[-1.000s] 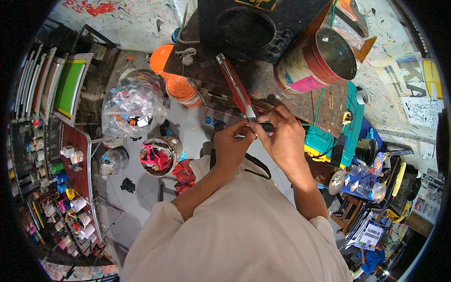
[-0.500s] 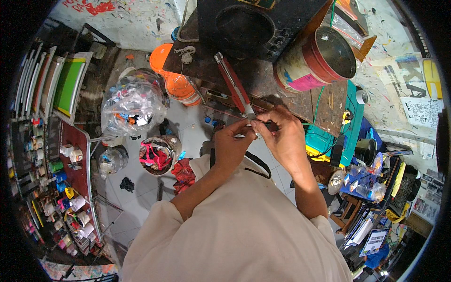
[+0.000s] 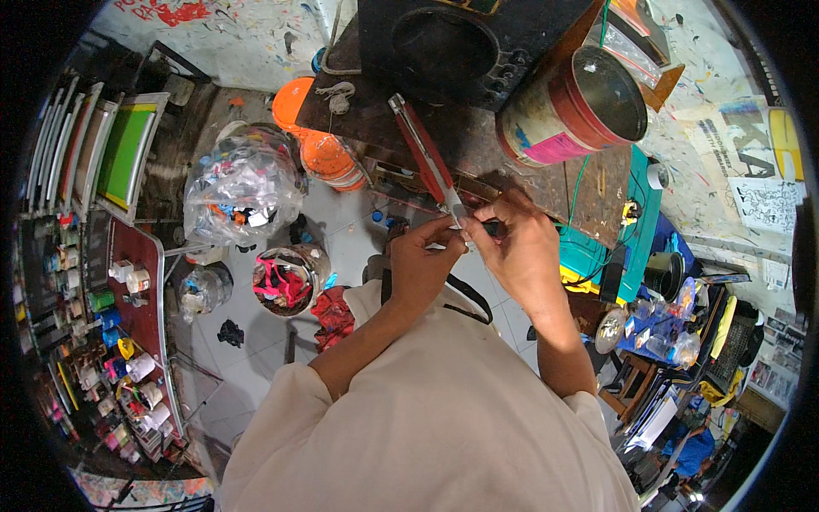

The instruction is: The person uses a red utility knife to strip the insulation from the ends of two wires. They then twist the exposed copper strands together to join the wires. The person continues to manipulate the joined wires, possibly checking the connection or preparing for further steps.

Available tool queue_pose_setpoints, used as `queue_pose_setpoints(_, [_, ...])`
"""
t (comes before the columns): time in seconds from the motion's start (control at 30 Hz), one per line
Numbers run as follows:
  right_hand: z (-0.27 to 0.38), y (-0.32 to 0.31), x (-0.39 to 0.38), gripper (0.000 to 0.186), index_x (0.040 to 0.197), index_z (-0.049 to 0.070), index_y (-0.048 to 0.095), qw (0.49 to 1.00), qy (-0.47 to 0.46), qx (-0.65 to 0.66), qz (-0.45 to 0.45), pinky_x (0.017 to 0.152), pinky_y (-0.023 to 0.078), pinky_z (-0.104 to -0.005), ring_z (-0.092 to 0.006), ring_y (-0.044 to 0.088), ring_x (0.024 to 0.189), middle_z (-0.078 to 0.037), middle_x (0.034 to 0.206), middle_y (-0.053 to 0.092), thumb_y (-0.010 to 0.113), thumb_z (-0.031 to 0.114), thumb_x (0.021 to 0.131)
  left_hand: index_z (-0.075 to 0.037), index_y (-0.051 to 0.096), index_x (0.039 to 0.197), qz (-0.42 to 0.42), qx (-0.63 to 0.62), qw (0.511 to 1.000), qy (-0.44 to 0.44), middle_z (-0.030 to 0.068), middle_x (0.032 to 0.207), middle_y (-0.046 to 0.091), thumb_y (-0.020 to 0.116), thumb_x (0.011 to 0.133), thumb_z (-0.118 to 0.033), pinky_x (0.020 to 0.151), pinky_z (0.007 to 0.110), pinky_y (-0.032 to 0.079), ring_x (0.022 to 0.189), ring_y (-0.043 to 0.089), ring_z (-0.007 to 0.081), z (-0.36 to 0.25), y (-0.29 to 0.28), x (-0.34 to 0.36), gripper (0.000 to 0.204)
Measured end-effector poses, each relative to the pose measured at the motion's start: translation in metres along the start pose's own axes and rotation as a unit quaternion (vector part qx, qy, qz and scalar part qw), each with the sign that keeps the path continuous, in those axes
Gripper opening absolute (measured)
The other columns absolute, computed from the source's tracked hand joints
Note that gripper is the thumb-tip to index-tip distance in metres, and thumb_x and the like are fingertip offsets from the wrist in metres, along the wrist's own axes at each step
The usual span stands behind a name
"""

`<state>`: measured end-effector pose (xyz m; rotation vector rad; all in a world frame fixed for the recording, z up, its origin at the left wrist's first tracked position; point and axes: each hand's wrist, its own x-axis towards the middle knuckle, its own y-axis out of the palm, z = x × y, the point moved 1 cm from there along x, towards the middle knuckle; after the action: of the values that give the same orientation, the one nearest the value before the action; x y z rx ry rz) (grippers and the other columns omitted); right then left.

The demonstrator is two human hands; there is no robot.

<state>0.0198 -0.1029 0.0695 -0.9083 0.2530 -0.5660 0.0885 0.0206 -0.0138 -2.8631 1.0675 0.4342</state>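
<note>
Just ahead of the left hand (image 3: 420, 266) and the right hand (image 3: 519, 247), a long red tool (image 3: 422, 156) with a pale metal strip runs away from the person. Its long axis slants: the far end lies ahead and to the left of the fingertips, while the pale near end comes down to where the two hands meet. The left hand sits just below and left of that end; the right comes in from the right, its thumb and forefinger beside it. Both are so close to the tip that I cannot say which is nearer.

Each grip looks narrow, thumb drawn toward forefinger, but whether either one is fully closed, or pinches the tool's tip or something smaller, is too small to tell.

Beyond the grips, the tool's far end shows over the brown table (image 3: 367, 119); I cannot tell whether it rests there. Farther ahead stands a black speaker (image 3: 461, 51), with a large tin (image 3: 563, 115) ahead and right of the grips. A bundle of string (image 3: 339, 98) lies ahead and left, near the tool's far end, and an orange bucket (image 3: 331, 162) is left of the tool.
</note>
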Motion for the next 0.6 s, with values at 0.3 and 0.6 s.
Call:
queue_pose_setpoints(0.3, [-0.003, 0.006, -0.001, 0.014, 0.083, 0.006, 0.069, 0.999, -0.046, 0.013, 0.01, 0.069, 0.052, -0.0438, -0.0359, 0.064, 0.082, -0.014, 0.093, 0.065, 0.074, 0.018, 0.078, 0.006, 0.068, 0.103, -0.022, 0.002, 0.999, 0.023, 0.0093, 0.08, 0.073, 0.068, 0.083, -0.005, 0.069, 0.024, 0.053, 0.075, 0.068, 0.0091, 0.005, 0.001, -0.002, 0.023])
queue_pose_setpoints(0.6, [0.001, 0.003, -0.001, 0.014, 0.087, 0.006, 0.07, 0.999, -0.021, -0.041, 0.015, 0.072, 0.052, -0.0429, -0.0358, 0.065, 0.084, -0.015, 0.09, 0.066, 0.074, 0.017, 0.078, 0.007, 0.067, 0.105, -0.01, -0.037, 0.999, -0.003, 0.0099, 0.082, 0.073, 0.068, 0.083, -0.005, 0.07, 0.023, 0.054, 0.076, 0.068, 0.0103, 0.0, 0.003, -0.004, 0.025])
